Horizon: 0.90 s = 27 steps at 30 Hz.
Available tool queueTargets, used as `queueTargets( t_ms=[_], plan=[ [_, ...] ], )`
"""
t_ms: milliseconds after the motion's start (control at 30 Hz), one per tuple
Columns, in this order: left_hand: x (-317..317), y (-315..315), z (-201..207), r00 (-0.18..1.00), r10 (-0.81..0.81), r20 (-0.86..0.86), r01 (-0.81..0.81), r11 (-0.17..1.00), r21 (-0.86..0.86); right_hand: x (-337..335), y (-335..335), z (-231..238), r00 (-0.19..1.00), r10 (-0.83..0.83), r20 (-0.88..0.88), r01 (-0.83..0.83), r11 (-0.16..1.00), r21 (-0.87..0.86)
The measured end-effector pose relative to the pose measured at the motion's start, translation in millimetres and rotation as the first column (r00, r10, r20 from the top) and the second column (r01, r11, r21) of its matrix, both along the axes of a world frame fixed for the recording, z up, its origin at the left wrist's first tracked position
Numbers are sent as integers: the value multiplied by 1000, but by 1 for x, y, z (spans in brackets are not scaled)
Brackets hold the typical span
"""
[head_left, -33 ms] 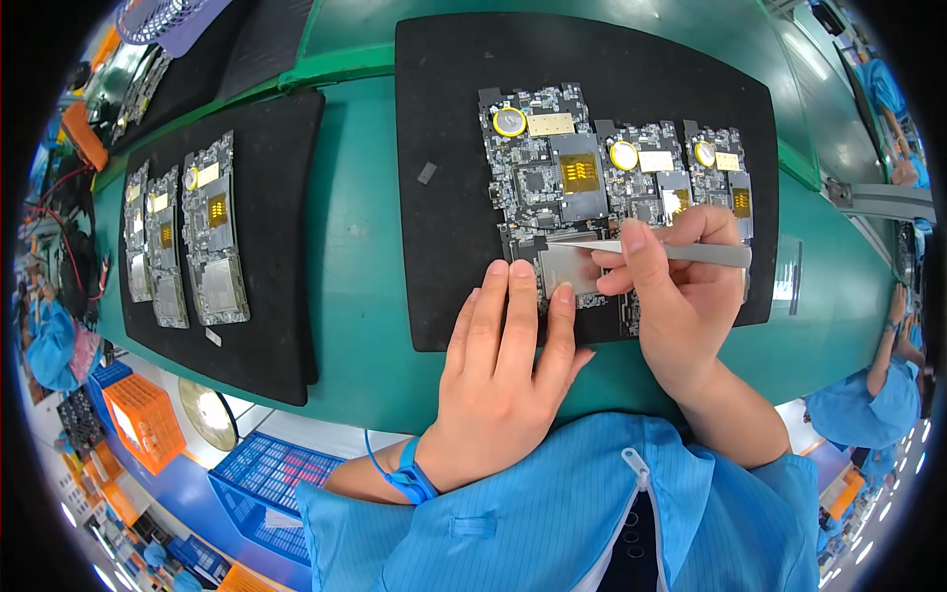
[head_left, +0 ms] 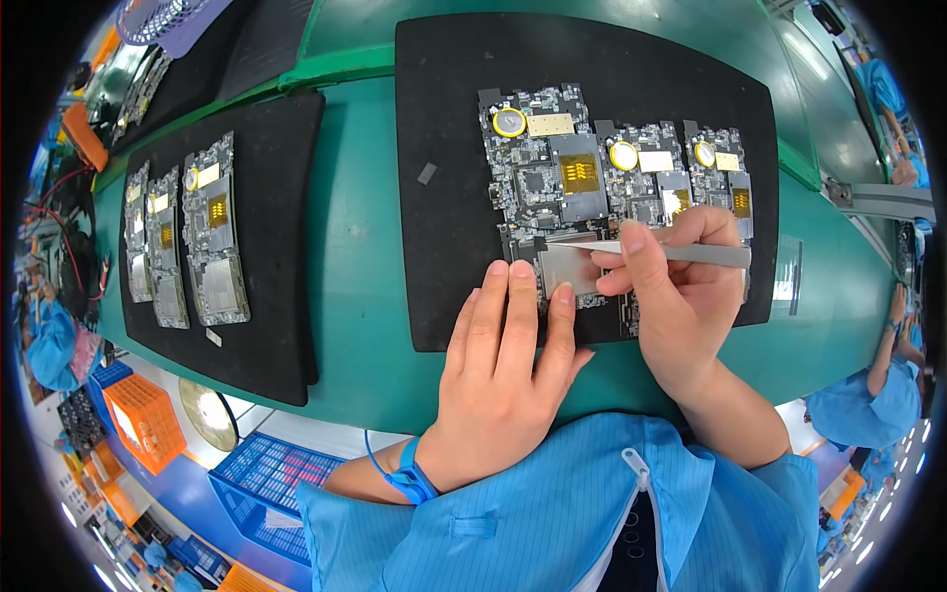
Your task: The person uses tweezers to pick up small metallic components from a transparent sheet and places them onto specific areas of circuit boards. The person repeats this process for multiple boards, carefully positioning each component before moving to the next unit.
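My right hand (head_left: 691,286) is closed round metal tweezers (head_left: 705,255). Their thin tips point left, over the top edge of a silver metal plate (head_left: 564,268) on the lower part of a circuit board (head_left: 533,183). Whether the tips touch the plate I cannot tell. My left hand (head_left: 508,350) lies with its fingers stretched out, the fingertips resting on the lower part of that same board. Two more circuit boards, a middle one (head_left: 641,187) and a right one (head_left: 720,158), lie beside it; my right hand hides their lower parts. Each board carries a round coin cell.
The boards lie on a black mat (head_left: 444,89) with a small dark grey piece (head_left: 426,174). Another black mat (head_left: 276,247) at the left holds three similar boards (head_left: 219,232). Below the green table (head_left: 365,365) stand a blue basket (head_left: 266,483) and an orange crate (head_left: 145,422).
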<state>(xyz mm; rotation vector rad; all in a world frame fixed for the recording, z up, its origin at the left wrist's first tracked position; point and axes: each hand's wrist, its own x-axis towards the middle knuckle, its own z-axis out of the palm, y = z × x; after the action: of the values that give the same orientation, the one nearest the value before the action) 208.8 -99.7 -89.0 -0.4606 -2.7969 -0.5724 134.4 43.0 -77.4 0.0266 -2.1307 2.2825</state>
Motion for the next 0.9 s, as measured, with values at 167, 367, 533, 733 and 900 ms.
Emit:
queueTargets(
  t_ms=[167,367,533,733,900],
  plan=[
    [-1,-2,3,1000,-10,28,11,1000,-21,1,0,-1,1000,3,7,-3,1000,-7],
    [-10,-5,9,996,-47,82,39,995,90,1,1,-1,1000,-1,9,1,1000,-10],
    [-16,-8,20,985,-92,145,86,995,48,1,0,-1,1000,-5,25,6,1000,-14],
    [-23,6,35,976,-55,213,76,993,-94,1,2,0,997,-13,-74,17,998,52],
    [-15,23,30,982,72,175,-41,984,-175,1,6,-3,996,8,-84,-7,1000,11]
  ],
)
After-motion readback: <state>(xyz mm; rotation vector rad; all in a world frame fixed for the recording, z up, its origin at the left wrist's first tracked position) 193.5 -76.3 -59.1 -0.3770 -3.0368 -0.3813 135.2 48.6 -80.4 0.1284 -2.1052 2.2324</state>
